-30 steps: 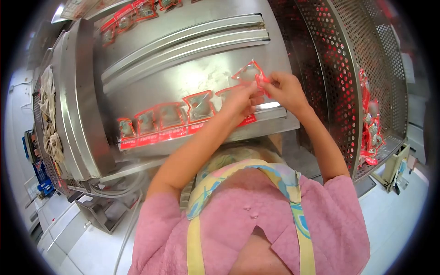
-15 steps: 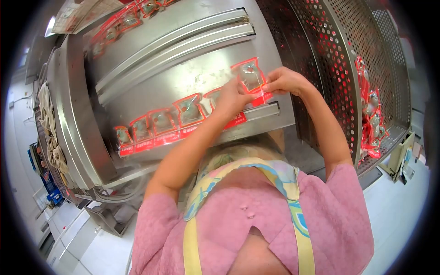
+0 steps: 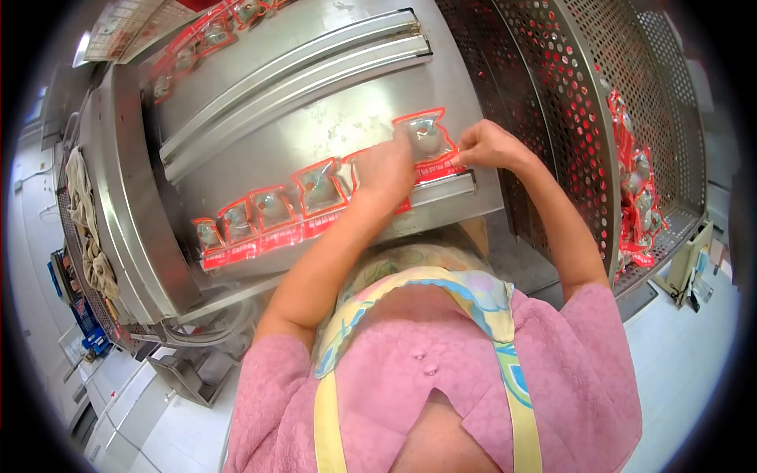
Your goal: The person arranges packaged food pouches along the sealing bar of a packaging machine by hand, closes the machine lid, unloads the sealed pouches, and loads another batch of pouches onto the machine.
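Note:
A clear plastic pouch with red edges (image 3: 427, 139) and a greyish round item inside lies at the right end of a row on the steel surface. My right hand (image 3: 494, 147) pinches its lower right corner between thumb and fingers. At the pouch's left edge, my left hand (image 3: 386, 169) is closed on it, its fingertips mostly hidden behind the hand. Further left are several similar pouches, among them one (image 3: 319, 188) near my left wrist. Their red printed ends lie along the near metal strip (image 3: 453, 187). My left hand partly covers one pouch.
Two long metal bars (image 3: 300, 83) cross the steel plate (image 3: 260, 154). Beyond them lies another row of red pouches (image 3: 213, 33). On the right, a perforated metal bin (image 3: 666, 102) holds a heap of pouches (image 3: 640, 193). Cloths (image 3: 83, 189) hang at the left.
The pouch at the right end has come down flatter, its printed end now over the near metal strip. My left hand has shifted slightly left and down; my right hand stays at the corner.

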Motion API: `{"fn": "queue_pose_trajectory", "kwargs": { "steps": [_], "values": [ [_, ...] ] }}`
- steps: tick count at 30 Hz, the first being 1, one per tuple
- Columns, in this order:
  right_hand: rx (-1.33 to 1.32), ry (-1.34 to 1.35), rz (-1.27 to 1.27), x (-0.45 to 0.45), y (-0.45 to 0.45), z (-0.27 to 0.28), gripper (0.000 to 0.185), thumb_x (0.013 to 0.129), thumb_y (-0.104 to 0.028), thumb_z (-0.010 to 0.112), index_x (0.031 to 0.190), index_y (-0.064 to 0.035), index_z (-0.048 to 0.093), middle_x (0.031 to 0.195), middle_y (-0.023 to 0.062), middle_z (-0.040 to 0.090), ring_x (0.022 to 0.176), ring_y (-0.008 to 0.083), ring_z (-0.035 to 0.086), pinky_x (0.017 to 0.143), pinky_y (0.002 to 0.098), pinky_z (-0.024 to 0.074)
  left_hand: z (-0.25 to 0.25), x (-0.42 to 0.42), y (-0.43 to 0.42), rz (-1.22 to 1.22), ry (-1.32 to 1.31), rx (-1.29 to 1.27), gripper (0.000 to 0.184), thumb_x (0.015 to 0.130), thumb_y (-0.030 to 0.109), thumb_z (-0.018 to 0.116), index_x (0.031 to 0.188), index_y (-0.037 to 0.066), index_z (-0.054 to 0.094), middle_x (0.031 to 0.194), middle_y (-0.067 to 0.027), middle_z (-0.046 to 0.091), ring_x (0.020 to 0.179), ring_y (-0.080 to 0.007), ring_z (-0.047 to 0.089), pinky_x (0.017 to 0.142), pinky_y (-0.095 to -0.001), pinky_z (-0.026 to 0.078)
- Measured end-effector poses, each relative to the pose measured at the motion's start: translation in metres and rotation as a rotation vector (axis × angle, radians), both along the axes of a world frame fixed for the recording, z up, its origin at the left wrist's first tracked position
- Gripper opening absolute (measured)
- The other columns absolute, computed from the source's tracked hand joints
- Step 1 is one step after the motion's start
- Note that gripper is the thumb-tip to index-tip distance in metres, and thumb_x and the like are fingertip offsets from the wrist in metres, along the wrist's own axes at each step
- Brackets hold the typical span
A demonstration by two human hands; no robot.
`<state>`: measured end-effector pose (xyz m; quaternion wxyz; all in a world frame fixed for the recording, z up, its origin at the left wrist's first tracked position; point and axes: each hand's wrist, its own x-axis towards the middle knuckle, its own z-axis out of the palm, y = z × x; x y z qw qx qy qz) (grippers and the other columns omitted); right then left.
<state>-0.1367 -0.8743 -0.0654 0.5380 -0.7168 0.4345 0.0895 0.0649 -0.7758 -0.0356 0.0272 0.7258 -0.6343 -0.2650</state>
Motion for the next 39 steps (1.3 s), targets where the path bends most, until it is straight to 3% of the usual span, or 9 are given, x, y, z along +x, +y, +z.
{"fn": "queue_pose_trajectory", "kwargs": {
  "steps": [4,6,9,15,18,21,28,32,39],
  "values": [
    [-0.041,0.047,-0.032,0.008,0.001,0.003,0.03,0.069,-0.026,0.078,0.074,0.0019,0.068,0.062,0.0113,0.06,0.06,0.0159,0.056,0.059,0.0335,0.0452,0.0,0.003,0.009,-0.036,0.016,-0.096,0.038,0.078,0.007,0.058,0.114,0.003,0.048,0.075,-0.0173,0.066,0.072,-0.0376,0.066,0.061,-0.0496,0.05],
    [-0.202,0.102,0.074,0.013,0.006,0.009,0.03,0.07,-0.026,0.077,0.075,0.0024,0.067,0.062,0.0111,0.06,0.061,0.0156,0.056,0.059,0.0328,0.0454,-0.005,0.005,0.01,-0.022,0.002,-0.073,0.037,0.078,0.009,0.06,0.113,0.003,0.048,0.076,-0.018,0.066,0.074,-0.0372,0.066,0.062,-0.0496,0.05],
    [0.003,0.027,0.105,0.005,-0.005,0.006,0.031,0.071,-0.026,0.076,0.076,0.003,0.067,0.063,0.0112,0.06,0.063,0.0157,0.058,0.06,0.0332,0.0463,-0.006,0.008,0.009,-0.021,0.028,-0.048,0.035,0.08,0.012,0.061,0.111,0.003,0.049,0.077,-0.0187,0.066,0.075,-0.0372,0.066,0.063,-0.0497,0.051],
    [0.215,-0.001,-0.172,0.005,-0.002,-0.001,0.032,0.074,-0.029,0.072,0.078,0.0025,0.067,0.065,0.0128,0.06,0.063,0.0162,0.058,0.06,0.0346,0.0468,0.001,0.008,0.01,0.045,0.081,-0.09,0.03,0.081,0.015,0.061,0.105,0.001,0.049,0.076,-0.0206,0.066,0.073,-0.0395,0.066,0.063,-0.0507,0.051],
    [-0.115,0.019,-0.055,0.006,0.006,-0.009,0.029,0.076,-0.027,0.07,0.078,0.0014,0.066,0.064,0.0114,0.059,0.062,0.0157,0.057,0.058,0.0342,0.0455,-0.002,0.002,0.011,0.077,0.066,-0.096,0.031,0.08,0.015,0.061,0.103,-0.001,0.049,0.075,-0.021,0.066,0.073,-0.0402,0.065,0.063,-0.0512,0.051],
    [-0.18,0.039,0.105,0.008,0.003,0.001,0.027,0.077,-0.026,0.069,0.077,0.001,0.065,0.063,0.0112,0.058,0.061,0.0156,0.057,0.056,0.0348,0.0439,-0.009,0.002,0.006,0.057,0.076,-0.065,0.032,0.079,0.014,0.06,0.104,-0.003,0.049,0.077,-0.0213,0.066,0.074,-0.0403,0.065,0.063,-0.0511,0.05],
    [0.066,0.036,0.062,-0.001,-0.007,-0.007,0.033,0.075,-0.03,0.071,0.083,0.0014,0.069,0.068,0.0103,0.064,0.064,0.0157,0.059,0.059,0.0321,0.0463,0.001,0.001,0.006,0.072,0.097,0.101,0.048,0.072,0.017,0.073,0.109,-0.002,0.049,0.084,-0.0234,0.066,0.084,-0.0415,0.064,0.071,-0.0502,0.049],
    [0.16,-0.059,-0.157,-0.004,0.0,-0.01,0.031,0.077,-0.028,0.07,0.08,0.0022,0.068,0.068,0.008,0.064,0.065,0.0129,0.058,0.062,0.0326,0.0474,0.025,-0.012,0.032,0.007,0.145,-0.355,0.041,0.074,0.014,0.07,0.109,0.002,0.052,0.085,-0.0117,0.061,0.085,-0.0331,0.061,0.07,-0.0448,0.05],
    [-0.04,-0.089,-0.133,-0.004,0.011,-0.018,0.025,0.076,-0.025,0.07,0.082,-0.0008,0.068,0.07,0.0118,0.064,0.063,0.0164,0.057,0.062,0.0343,0.047,-0.002,-0.018,0.05,-0.4,0.24,-0.377,0.024,0.074,0.007,0.06,0.097,0.007,0.06,0.09,-0.0068,0.056,0.086,-0.0253,0.058,0.067,-0.0385,0.05]
  ]
}}
